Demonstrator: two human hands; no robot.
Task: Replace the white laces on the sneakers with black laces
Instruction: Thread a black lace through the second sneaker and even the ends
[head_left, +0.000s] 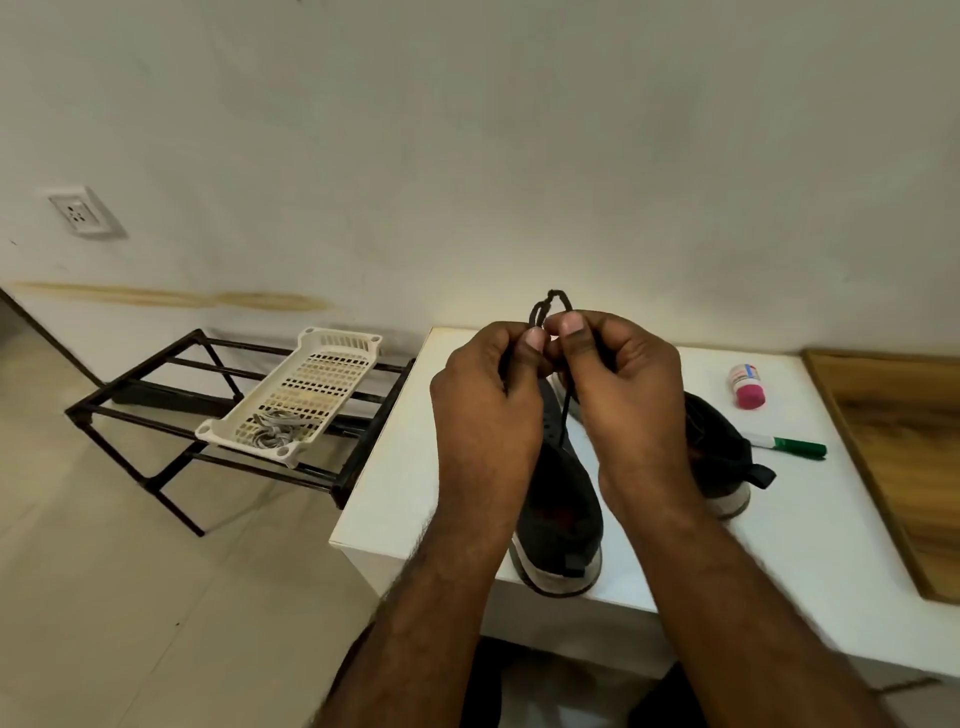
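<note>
Nearest the camera, two bare forearms reached up and forward over the table edge. The left hand (485, 410) and the right hand (621, 395) met above the shoes, each with fingers curled and thumb pressed down, pinching the thin black cord lace (551, 306) between them — a small loop of it stood up above the thumbs, and one strand dropped from the right hand toward the shoe below.

Under the hands stood the nearer dark grey knit sneaker with a pale sole (563, 525), its heel toward the camera at the front edge of the white rectangular table (395, 488). The second dark sneaker (722, 452) lay just beside it on the right, largely hidden by the right wrist.

Farther right on the table lay a green-capped marker pen (789, 446) and a small white bottle with a pink cap (747, 385), near a wooden board (893, 467).

Left of the table, a black metal shoe rack (156, 410) carried a cream perforated plastic tray (306, 389) — the bundled white laces (272, 428) lay in its near end.
</note>
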